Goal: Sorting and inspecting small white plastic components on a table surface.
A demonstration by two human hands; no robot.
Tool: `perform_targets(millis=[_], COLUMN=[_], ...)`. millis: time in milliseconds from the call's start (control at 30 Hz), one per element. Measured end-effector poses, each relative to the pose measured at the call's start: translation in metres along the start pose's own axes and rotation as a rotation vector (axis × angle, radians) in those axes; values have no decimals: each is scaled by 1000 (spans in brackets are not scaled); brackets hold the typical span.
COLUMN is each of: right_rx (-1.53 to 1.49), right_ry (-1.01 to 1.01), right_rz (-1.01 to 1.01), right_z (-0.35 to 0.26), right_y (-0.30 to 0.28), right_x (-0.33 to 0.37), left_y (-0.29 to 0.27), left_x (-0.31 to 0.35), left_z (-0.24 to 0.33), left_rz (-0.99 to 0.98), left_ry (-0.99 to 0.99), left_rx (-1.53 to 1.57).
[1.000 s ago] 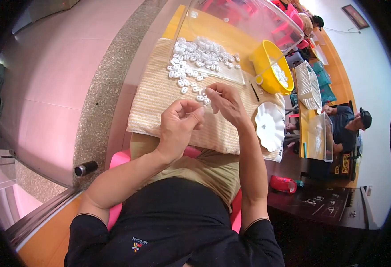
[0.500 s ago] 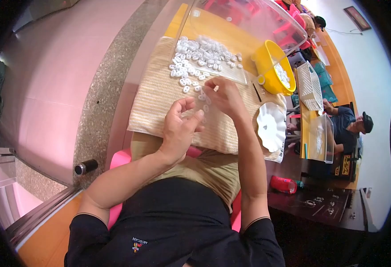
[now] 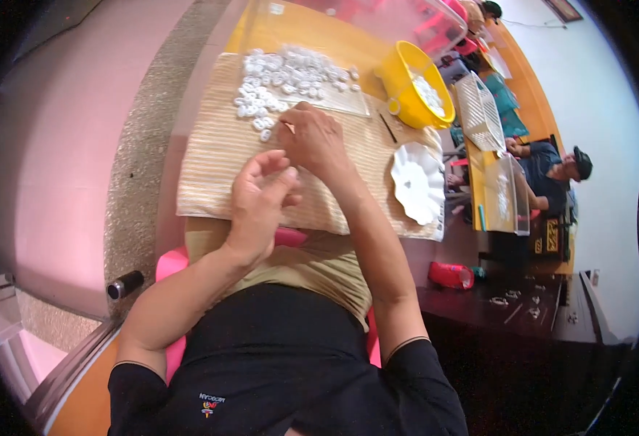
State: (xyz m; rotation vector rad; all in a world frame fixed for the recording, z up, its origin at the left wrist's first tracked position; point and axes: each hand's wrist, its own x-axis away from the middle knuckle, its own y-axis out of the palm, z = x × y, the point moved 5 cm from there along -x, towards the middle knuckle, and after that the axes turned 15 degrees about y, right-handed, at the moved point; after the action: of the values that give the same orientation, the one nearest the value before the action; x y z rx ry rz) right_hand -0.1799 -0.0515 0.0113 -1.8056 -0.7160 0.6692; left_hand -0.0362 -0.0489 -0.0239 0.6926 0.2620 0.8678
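sitting on a pink seat (image 3: 170,265), this person's got both hands over a striped cloth (image 3: 214,171) with a bunch of little white oval pieces (image 3: 276,76) on it. most of those are in a loose heap up at the far left end, with a few trailing down toward the hands.

the right hand (image 3: 310,136) is palm down with its fingers bent, right beside the nearest white pieces. its fingertips are mostly hidden behind the hand, so i can't tell if it's pinching one. the left hand (image 3: 263,195) is closer to the body, just below the right one, fingers half curled and a narrow gap between thumb and index.

off to the right of the hands there's a white wavy-edged dish (image 3: 414,182), a thin dark stick (image 3: 388,128) a bit above it, and a yellow bucket (image 3: 395,83) with more white stuff inside. further right, past a white holey basket (image 3: 477,109), another person (image 3: 548,171) in a dark cap is sitting by a clear tub (image 3: 520,196).
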Motion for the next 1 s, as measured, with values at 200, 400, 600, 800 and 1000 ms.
perform_targets(millis=[200,400,600,800,1000], right_rx=[-317,-392,-566,-750,-936], right_ry=[-65,-200,-199,-112,115], right_rz=[161,207,129,-177,-378], right_z=[1,-1,10,18,35], right_y=[-27,-34,-38,-42,-41], right_x=[30,64,76,83,89], left_y=[-2,8,3,5,9], left_x=[-6,-3,-2,-1,3], left_z=[1,0,-8,-7,-9], left_rz=[15,-82,-83,-104,-174], left_ry=[33,-53,-104,-70,-143], left_rx=[-43,19,52,38,47])
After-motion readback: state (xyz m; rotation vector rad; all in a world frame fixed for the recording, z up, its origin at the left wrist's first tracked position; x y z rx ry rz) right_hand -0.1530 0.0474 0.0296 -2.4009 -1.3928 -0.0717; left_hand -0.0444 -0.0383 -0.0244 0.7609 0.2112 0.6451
